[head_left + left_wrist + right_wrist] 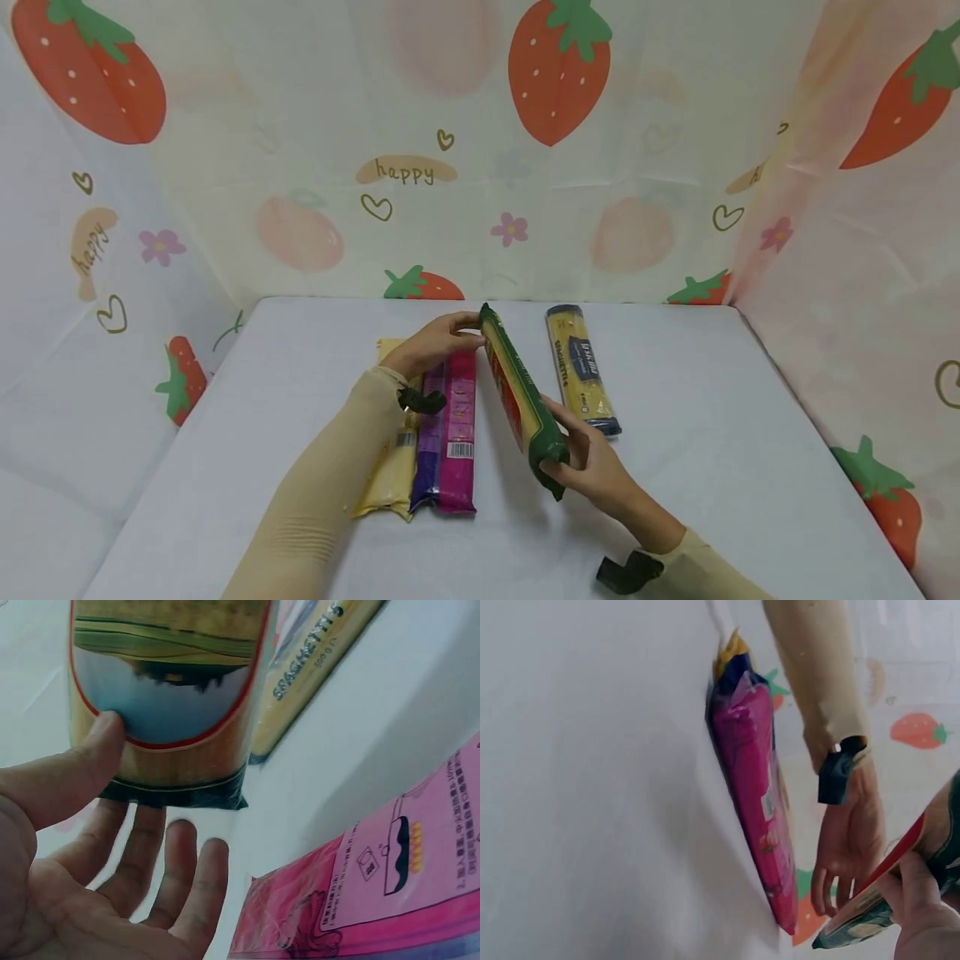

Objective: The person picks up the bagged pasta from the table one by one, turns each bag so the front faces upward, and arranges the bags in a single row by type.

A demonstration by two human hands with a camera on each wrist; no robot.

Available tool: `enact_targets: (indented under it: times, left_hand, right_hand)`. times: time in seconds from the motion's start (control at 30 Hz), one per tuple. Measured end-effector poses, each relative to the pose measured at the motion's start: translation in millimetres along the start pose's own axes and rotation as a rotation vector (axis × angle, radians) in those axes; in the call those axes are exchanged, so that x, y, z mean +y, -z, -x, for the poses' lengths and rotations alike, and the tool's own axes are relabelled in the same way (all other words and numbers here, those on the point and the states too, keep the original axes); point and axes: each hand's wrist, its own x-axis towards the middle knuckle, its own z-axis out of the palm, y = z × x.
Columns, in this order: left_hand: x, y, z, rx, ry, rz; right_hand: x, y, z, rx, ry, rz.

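Note:
A green-edged pasta packet (519,396) is held up on a slant above the white table, its far end higher in the head view. My left hand (432,343) pinches that far end. In the left wrist view its thumb lies on the printed front, with the other fingers at and below the green end seam. The right hand (600,467) grips the near end, thumb on one side and fingers on the other. Below my left arm lie a pink packet (461,417), a purple packet (429,433) and a yellow packet (392,483), side by side.
A yellow spaghetti packet with dark blue ends (581,367) lies right of the held one. The white-covered table (697,433) is walled by a strawberry-print cloth (555,192) at the back and sides. Dark straps (630,573) circle both wrists.

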Motion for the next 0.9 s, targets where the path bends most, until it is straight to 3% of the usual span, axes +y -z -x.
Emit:
enact_targets:
  times: [0.17,0.33,0.47,0.57,0.77,0.9]
  left_hand:
    - [-3.9,-0.9,0.8,-0.018,0.048,0.117]
    - [-5.1,-1.9,2.4,-0.063,0.114,0.274]
    - [-3.4,-3.6,3.4,-0.081,0.109,0.348]
    - [-1.6,-5.7,4.4,-0.059,0.091,0.38]
    - [-0.9,-8.5,4.3,0.025,0.099,0.394]
    - [-3.3,-6.8,3.7,0.079,0.122,0.375]
  right_hand:
    - [-1.2,-0.2,0.4,0.046,0.001,0.009]
    - [-3.6,-2.6,0.7,0.065,-0.036,-0.061]
    - [-5.9,-4.6,-0.5,0.065,-0.07,-0.158]
    - [-8.9,-5.4,-1.7,0.072,-0.088,-0.177]
    - [-12.9,-1.8,-2.9,0.1,-0.095,0.071]
    - [-16.0,2.1,-3.2,0.069,-0.09,0.198]
